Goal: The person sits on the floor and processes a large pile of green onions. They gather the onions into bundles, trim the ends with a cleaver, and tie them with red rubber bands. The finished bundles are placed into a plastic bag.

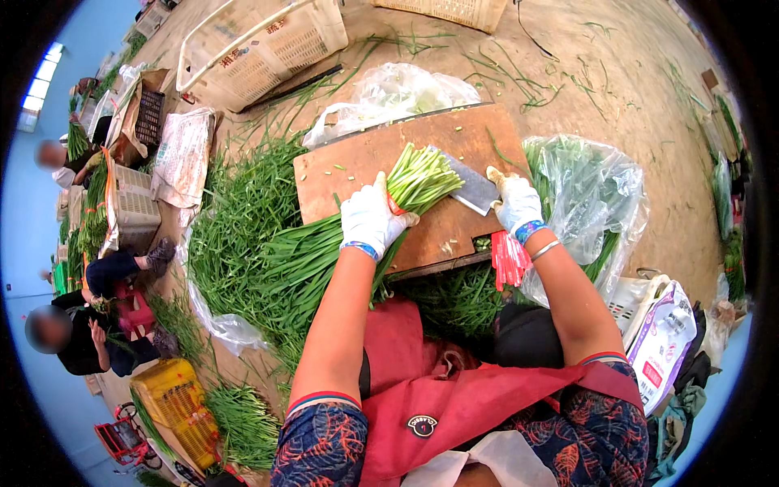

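Observation:
My left hand (372,216), in a white glove, grips a thick bundle of garlic chives (426,179) near its red tie band (394,204). The pale cut stems point up and right over the wooden board (359,149); the long green leaves trail down to the left. My right hand (517,201), gloved as well, is closed around the handle end of a broad-bladed cleaver (471,187). Its blade lies low over the board, close beside the stem ends; whether it touches them I cannot tell. Small stem bits are scattered on the board.
Loose chives (243,207) are heaped left of the board. Red tie strips (510,259) hang at its near right corner. A clear plastic bag (590,195) of chives lies to the right, another bag (408,91) behind. A white crate (268,55) stands beyond; a person (79,341) sits at far left.

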A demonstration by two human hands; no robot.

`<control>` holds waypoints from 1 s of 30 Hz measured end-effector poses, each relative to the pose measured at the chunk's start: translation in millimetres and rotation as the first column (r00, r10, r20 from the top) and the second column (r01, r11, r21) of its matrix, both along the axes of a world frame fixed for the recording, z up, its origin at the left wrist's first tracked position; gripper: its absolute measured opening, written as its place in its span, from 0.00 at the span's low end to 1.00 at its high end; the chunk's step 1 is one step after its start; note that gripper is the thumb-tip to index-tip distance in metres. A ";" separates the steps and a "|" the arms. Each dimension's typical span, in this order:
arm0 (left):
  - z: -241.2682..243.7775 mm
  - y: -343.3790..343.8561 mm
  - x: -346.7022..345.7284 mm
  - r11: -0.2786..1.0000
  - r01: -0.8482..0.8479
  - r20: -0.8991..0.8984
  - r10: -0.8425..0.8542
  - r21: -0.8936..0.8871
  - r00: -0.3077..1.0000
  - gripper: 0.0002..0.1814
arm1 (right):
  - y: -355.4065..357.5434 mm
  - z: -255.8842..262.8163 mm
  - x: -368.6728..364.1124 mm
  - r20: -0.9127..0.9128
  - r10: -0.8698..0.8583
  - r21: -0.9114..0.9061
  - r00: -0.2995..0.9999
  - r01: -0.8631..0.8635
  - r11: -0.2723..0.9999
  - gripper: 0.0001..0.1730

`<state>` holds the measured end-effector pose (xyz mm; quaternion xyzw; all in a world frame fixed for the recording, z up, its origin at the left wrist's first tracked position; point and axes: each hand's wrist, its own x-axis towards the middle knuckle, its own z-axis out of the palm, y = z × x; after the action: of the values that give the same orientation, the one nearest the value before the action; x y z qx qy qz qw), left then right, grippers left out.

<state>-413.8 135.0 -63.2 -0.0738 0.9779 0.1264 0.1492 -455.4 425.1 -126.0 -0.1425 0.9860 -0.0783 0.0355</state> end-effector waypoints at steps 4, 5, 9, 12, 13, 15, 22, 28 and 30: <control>-1.1 -7.8 -6.6 0.996 -0.023 0.071 0.017 0.084 0.997 0.63 | -7.7 2.6 -8.0 0.293 -0.107 -0.037 0.950 0.123 0.992 0.34; -2.4 -10.1 -8.1 0.994 -0.030 0.087 0.022 0.102 0.996 0.63 | -3.1 11.0 -4.2 0.325 -0.106 -0.108 0.940 0.148 0.983 0.32; 17.6 -6.4 -10.5 0.995 -0.040 0.164 0.024 0.092 0.986 0.66 | 25.7 12.7 -10.4 0.375 -0.142 -0.349 0.916 0.281 0.894 0.26; 20.9 -0.8 -13.9 1.000 -0.004 0.181 0.005 -0.004 0.984 0.68 | 20.9 -23.1 -5.9 0.123 -0.054 -0.726 0.991 0.127 0.676 0.30; 20.3 1.0 -14.4 1.000 -0.001 0.158 0.002 -0.002 0.988 0.69 | 7.7 -13.6 2.8 -0.097 -0.011 -0.591 0.995 -0.049 0.805 0.32; 17.5 -5.9 -6.3 0.999 -0.032 0.119 0.033 -0.012 0.992 0.70 | -29.1 3.9 23.5 0.142 0.141 -0.330 0.980 -0.087 0.940 0.35; 19.3 -8.4 -4.6 0.997 -0.038 0.111 0.030 0.074 0.993 0.72 | -20.9 -13.4 10.1 0.013 0.085 -0.445 0.996 -0.070 0.893 0.35; 14.3 -8.9 -0.8 0.995 -0.041 0.075 0.034 0.092 0.997 0.72 | -23.5 -14.9 2.9 -0.055 -0.018 -0.648 0.998 -0.022 0.761 0.32; 8.6 -9.8 -0.9 0.994 -0.031 0.049 0.026 0.103 0.998 0.71 | -23.3 -30.7 0.0 -0.054 -0.064 -0.668 0.996 0.011 0.744 0.32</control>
<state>-414.7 125.2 -54.6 -0.0828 0.9650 0.1775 0.1741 -455.4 401.8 -156.6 -0.1286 0.8963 -0.4207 -0.0556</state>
